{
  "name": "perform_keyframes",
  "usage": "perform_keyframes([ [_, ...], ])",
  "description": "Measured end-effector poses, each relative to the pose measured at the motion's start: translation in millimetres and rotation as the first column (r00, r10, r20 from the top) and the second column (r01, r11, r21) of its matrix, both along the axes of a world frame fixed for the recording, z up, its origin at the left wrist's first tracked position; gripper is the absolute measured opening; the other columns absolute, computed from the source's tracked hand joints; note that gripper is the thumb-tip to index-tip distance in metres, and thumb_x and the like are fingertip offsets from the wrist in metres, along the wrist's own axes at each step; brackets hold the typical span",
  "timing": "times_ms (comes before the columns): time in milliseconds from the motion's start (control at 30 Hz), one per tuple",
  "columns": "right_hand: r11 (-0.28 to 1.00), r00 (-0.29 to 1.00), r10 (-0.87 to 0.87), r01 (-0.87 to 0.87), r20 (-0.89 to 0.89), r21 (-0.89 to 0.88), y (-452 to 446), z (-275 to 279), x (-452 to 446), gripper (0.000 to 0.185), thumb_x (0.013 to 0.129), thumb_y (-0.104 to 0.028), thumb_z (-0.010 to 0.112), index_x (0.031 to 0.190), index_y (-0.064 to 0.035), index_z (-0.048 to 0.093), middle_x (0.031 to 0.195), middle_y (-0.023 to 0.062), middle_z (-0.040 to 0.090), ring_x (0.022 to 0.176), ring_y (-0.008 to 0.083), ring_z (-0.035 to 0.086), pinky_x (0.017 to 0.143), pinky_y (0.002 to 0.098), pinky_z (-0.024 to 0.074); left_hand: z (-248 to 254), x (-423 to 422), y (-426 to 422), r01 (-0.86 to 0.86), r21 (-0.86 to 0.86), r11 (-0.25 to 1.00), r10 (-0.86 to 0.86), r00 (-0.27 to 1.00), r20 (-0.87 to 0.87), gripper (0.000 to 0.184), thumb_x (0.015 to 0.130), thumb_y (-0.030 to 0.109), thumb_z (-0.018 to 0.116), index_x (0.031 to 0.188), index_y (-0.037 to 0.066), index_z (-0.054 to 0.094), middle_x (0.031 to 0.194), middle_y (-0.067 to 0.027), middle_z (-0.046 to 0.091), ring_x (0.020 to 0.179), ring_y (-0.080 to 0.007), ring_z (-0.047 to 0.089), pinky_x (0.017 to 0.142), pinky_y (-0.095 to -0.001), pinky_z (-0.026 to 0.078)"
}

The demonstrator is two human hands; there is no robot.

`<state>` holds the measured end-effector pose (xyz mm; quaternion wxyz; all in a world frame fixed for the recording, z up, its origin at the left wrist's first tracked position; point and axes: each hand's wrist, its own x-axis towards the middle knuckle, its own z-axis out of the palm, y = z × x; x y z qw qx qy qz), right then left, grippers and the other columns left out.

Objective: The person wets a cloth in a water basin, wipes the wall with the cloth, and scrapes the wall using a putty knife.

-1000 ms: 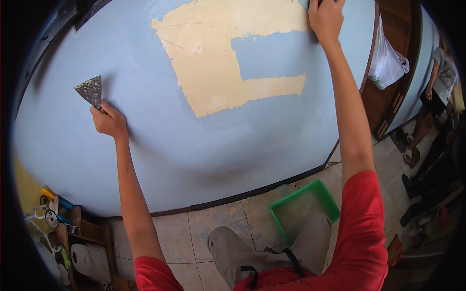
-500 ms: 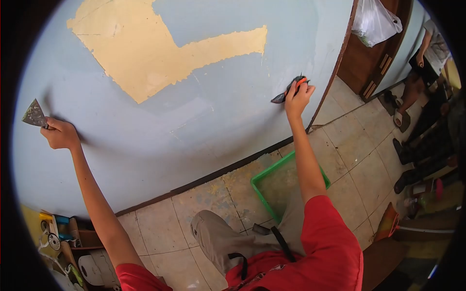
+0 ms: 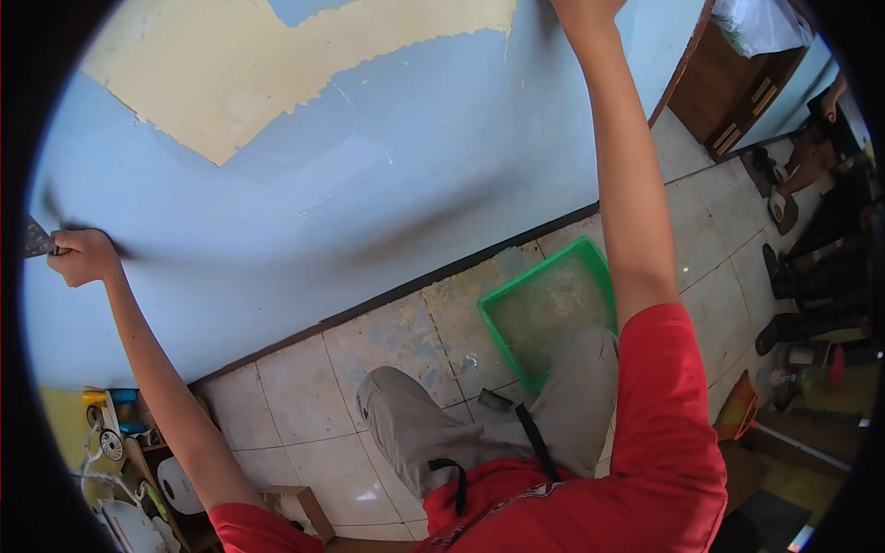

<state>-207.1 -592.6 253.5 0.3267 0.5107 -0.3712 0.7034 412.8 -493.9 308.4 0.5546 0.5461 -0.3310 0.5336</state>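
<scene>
At the far left, my left hand [image 3: 85,257] is closed round the handle of a scraper [image 3: 39,240], whose blade is partly cut off by the dark image border. My right hand [image 3: 587,11] is raised at the top edge, near the wall; its fingers lie outside the frame, so what it holds is hidden. Before me stands a light blue wall [image 3: 304,221] with a large cream patch [image 3: 212,83] that has ragged edges. Thin pale scratches mark the blue paint beneath the patch.
A green tray [image 3: 502,327] sits on the tiled floor [image 3: 304,396] by my knee. Paint flakes lie beside it. Shelves [image 3: 152,461] stand lower left. A plastic bag [image 3: 761,26] hangs near the brown door [image 3: 719,88]. People's legs [image 3: 807,166] and a broom [image 3: 737,405] are at right.
My right hand has moved up the wall, and the black and orange tool seen in it is out of view. The view has shifted, with my left hand and the scraper closer to the left border.
</scene>
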Motion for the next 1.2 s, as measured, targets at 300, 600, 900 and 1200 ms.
perform_keyframes([
  [300, 0.931, 0.994, -0.007, -0.033, 0.106, 0.364, 17, -311, 5, 0.021, 0.083, -0.009, 0.07, 0.084, 0.0019, 0.052, 0.091, 0.0201, 0.045, 0.075, 0.0363, 0.054, 0.064, 0.042, 0.0504, 3, -17, 8, -0.02, 0.016, 1.0, 0.02, 0.999, -0.026, 0.047, 0.095, 0.039, 0.049, 0.082, -0.006, 0.052, 0.061, -0.014, 0.061, 0.058, -0.0346, 0.062, 0.057, -0.044, 0.051],
  [600, 0.954, 0.774, -0.225, 0.052, 0.592, 0.295, 2, -316, 57, 0.03, 0.096, -0.019, 0.053, 0.083, 0.0068, 0.043, 0.089, 0.0212, 0.043, 0.085, 0.0368, 0.043, 0.077, 0.0487, 0.0366, 23, 42, -5, -0.066, 0.017, 0.998, 0.066, 0.998, 0.0, 0.04, 0.087, 0.028, 0.051, 0.059, 0.0, 0.047, 0.056, -0.0114, 0.058, 0.051, -0.03, 0.059, 0.051, -0.0416, 0.048],
  [900, 0.648, 0.656, 0.463, -0.71, 0.597, 0.277, 114, -340, 403, 0.029, 0.079, -0.021, 0.073, 0.091, 0.0021, 0.06, 0.08, 0.0171, 0.061, 0.07, 0.0363, 0.06, 0.068, 0.0479, 0.0493, 21, 20, -22, -0.028, -0.105, 0.994, 0.05, 0.975, 0.216, 0.038, 0.1, 0.031, 0.041, 0.087, -0.004, 0.045, 0.065, -0.02, 0.054, 0.056, -0.0369, 0.056, 0.05, -0.0459, 0.044],
  [1200, 0.864, 0.992, 0.046, 0.021, -0.121, 0.502, 47, -372, 154, 0.023, 0.077, -0.014, 0.075, 0.094, -0.0035, 0.063, 0.113, 0.0193, 0.046, 0.107, 0.0336, 0.05, 0.089, 0.0415, 0.0454, 2, -15, -7, -0.026, -0.102, 0.994, 0.053, 0.963, 0.264, 0.034, 0.093, 0.03, 0.049, 0.078, -0.001, 0.05, 0.063, -0.0162, 0.058, 0.053, -0.0339, 0.058, 0.049, -0.047, 0.044],
])
